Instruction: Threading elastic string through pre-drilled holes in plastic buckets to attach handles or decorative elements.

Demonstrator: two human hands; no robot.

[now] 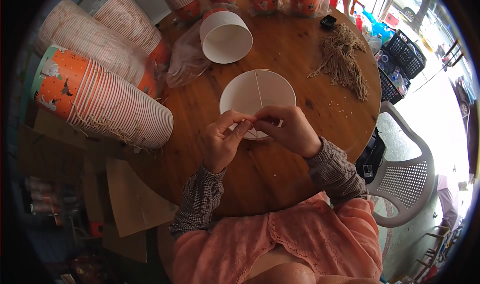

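Observation:
A white paper bucket (240, 91) stands on the round table with its mouth toward me. A thin beige cord (259, 88) runs from its far rim across the mouth to my fingers, and a short stretch shows below them at the near rim. My left hand (223, 136) and my right hand (292, 130) meet above the near part of the mouth, both closed in a pinch with fingertips touching at the cord. The exact spot between the fingertips is hidden.
A second white bucket (227, 36) lies tilted behind. Orange-patterned bucket stacks (115, 101) fill the left, with more along the far edge. A bundle of beige cords (342, 56) lies at the right on the wooden table (310, 149). A plastic chair (407, 174) stands beside it.

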